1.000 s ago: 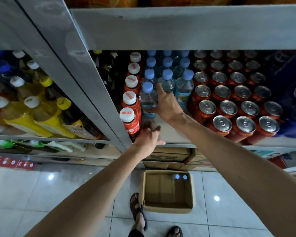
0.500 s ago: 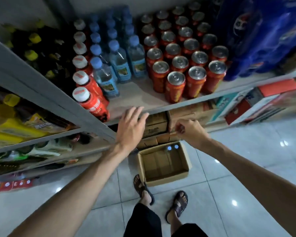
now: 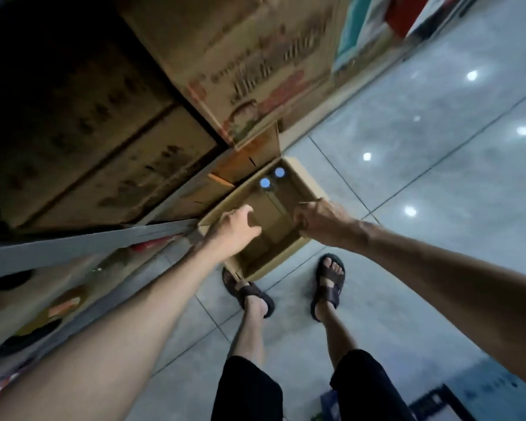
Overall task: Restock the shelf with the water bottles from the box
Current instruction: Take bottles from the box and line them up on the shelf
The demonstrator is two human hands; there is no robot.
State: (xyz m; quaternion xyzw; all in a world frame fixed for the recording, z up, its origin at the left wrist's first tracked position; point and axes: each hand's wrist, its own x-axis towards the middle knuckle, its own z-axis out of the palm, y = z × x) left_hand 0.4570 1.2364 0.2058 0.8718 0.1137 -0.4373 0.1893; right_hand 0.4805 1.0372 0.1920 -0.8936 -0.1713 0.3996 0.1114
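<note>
Blue caps mark the two water bottles (image 3: 265,183), seen from above, standing side by side in the far corner of the open cardboard box (image 3: 305,181) on the tiled floor (image 3: 422,177). Bare cardboard shows elsewhere inside. The left hand (image 3: 234,227) hovers over the box, fingers loosely bent and released. The right hand (image 3: 319,221) is curled at the box's right wall; whether it grasps the rim cannot be told. The print on the stacked cartons (image 3: 240,56) is blurred.

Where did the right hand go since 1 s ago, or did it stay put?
Yes, it moved. The right hand was well above the cardboard box, up by the shelf; it has come down to the box's right rim.
</note>
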